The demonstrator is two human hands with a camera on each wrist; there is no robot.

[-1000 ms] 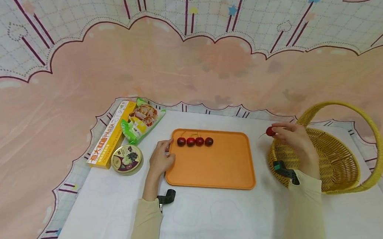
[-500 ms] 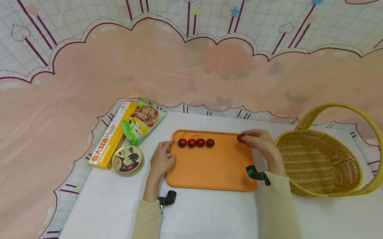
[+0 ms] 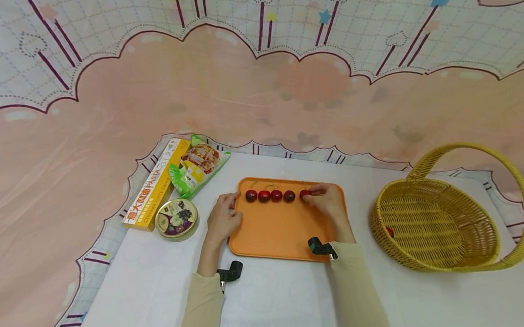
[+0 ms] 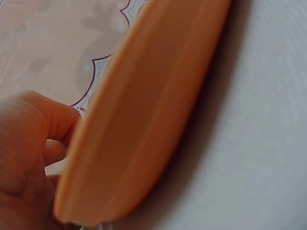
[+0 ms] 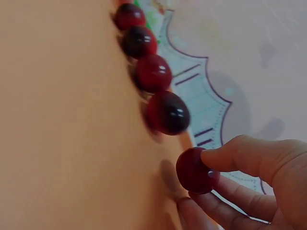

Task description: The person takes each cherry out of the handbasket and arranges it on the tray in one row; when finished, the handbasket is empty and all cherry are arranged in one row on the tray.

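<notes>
In the head view an orange tray [image 3: 276, 233] lies on the table, with several dark red cherries [image 3: 264, 196] in a row along its far side. My right hand [image 3: 327, 202] pinches another cherry [image 5: 194, 170] between thumb and fingers, at the right end of that row. The right wrist view shows this cherry a little apart from its neighbour [image 5: 168, 113], close over the tray. My left hand [image 3: 222, 219] holds the tray's left rim, its fingers bent at the edge. In the left wrist view the tray wall [image 4: 139, 115] hides part of that hand.
A yellow wicker basket [image 3: 476, 224] with a tall handle stands right of the tray, a small red thing [image 3: 390, 231] inside. To the left lie a pasta box [image 3: 156, 186], a green food bag [image 3: 200, 165] and a round tin [image 3: 176, 218].
My right hand has carried the cherry left from above the basket, across the tray's right edge, to the end of the row. The left hand has stayed at the tray's rim.
</notes>
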